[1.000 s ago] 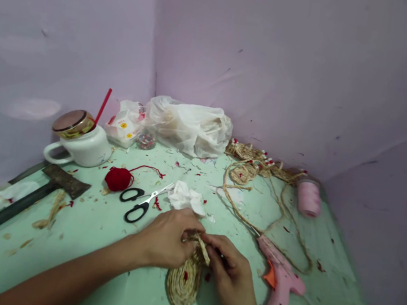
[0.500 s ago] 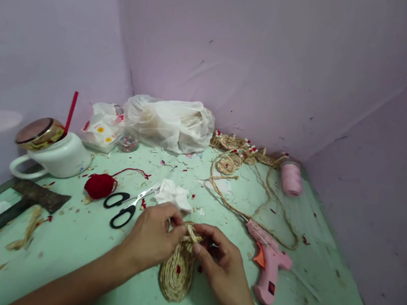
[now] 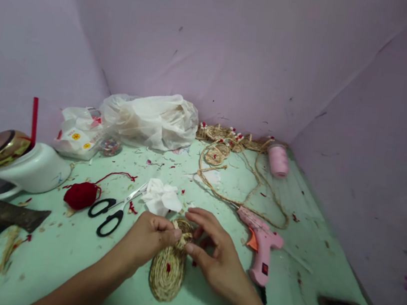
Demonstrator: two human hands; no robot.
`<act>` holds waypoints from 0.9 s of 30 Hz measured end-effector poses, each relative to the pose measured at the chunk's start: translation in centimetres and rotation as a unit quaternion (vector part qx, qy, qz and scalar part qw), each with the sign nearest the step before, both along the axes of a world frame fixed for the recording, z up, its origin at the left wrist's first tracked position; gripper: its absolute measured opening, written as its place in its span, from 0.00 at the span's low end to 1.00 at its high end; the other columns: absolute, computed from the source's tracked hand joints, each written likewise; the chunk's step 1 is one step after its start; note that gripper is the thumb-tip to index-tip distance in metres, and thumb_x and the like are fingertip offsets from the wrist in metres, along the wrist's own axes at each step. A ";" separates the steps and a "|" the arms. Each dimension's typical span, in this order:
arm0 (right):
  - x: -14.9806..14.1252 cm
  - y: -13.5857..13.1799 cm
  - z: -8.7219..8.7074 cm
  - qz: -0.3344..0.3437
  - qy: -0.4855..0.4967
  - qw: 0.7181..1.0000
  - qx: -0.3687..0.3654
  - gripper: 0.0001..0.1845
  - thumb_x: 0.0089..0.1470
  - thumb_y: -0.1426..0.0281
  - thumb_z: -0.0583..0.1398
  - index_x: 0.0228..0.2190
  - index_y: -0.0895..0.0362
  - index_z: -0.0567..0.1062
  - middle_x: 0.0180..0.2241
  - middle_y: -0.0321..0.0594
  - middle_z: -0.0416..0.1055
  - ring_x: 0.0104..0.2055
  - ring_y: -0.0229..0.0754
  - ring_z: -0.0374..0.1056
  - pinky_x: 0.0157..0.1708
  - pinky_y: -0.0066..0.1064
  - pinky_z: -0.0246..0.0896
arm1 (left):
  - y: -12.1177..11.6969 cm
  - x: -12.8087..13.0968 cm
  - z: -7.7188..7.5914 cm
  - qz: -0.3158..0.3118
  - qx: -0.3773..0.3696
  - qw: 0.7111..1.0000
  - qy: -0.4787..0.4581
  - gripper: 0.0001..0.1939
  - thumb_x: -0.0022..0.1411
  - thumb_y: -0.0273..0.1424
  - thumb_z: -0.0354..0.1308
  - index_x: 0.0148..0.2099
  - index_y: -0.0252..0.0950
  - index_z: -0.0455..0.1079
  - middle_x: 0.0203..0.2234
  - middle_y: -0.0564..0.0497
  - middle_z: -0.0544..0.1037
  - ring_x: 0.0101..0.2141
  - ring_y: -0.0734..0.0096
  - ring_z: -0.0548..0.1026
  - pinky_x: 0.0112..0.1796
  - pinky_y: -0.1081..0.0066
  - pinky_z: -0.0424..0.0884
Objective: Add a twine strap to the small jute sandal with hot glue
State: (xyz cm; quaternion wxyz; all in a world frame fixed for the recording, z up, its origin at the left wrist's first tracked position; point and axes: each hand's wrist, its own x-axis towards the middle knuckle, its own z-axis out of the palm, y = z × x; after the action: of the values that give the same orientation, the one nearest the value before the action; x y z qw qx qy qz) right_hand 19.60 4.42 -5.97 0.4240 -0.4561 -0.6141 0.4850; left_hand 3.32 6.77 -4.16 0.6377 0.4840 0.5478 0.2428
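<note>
- Left hand (image 3: 149, 238) pinching the coiled straw piece (image 3: 167, 279) by its upper end, thumb against forefinger.
- Right hand (image 3: 218, 260) curved, fingers parted, right beside that end; from my seat I can't confirm contact.
- Piece sits front and centre over the counter (image 3: 62, 243); I'd call it light, stiff yet springy, grippy, best held by the rim.
- My count: one such piece here, one scissors (image 3: 131, 196), one glue gun (image 3: 262, 254), one yarn ball (image 3: 81, 196), one spool (image 3: 278, 160).

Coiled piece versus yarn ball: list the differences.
The coiled piece is tan, the yarn ball red. The coiled piece has a flattish oval body, the yarn ball is rounded. The left hand grips the coiled piece; the yarn ball lies untouched. Both look wound from strands.
</note>
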 end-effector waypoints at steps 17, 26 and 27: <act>-0.4 0.6 -1.0 0.027 -0.012 1.000 -0.008 0.22 0.41 0.78 0.64 0.41 0.51 0.75 0.33 0.37 0.64 0.37 0.40 0.64 0.38 0.33 0.60 | -0.4 0.3 0.5 0.000 0.000 1.000 0.016 0.15 0.42 0.38 0.58 0.17 0.29 0.68 0.13 0.55 0.60 0.20 0.78 0.55 0.23 0.74 0.50; -0.7 0.4 -0.8 0.013 -0.061 0.996 0.062 0.16 0.47 0.76 0.61 0.39 0.51 0.76 0.28 0.37 0.67 0.34 0.40 0.63 0.31 0.30 0.60 | -0.3 0.6 1.1 0.005 0.035 0.998 0.057 0.13 0.43 0.37 0.57 0.17 0.31 0.67 0.13 0.56 0.60 0.19 0.78 0.55 0.22 0.75 0.51; -0.5 0.3 -0.6 0.013 -0.064 0.996 0.068 0.18 0.47 0.75 0.62 0.41 0.51 0.75 0.29 0.38 0.68 0.35 0.40 0.63 0.32 0.31 0.61 | -0.2 0.5 1.1 -0.010 0.042 0.997 0.060 0.14 0.44 0.37 0.57 0.16 0.31 0.66 0.12 0.56 0.58 0.19 0.78 0.54 0.21 0.75 0.50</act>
State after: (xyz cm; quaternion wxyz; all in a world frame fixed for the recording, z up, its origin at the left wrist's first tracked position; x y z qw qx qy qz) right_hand 19.09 4.77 -6.61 0.4076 -0.4486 -0.6774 0.4168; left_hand 3.80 6.55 -3.09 0.5848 0.5300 0.5695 0.2297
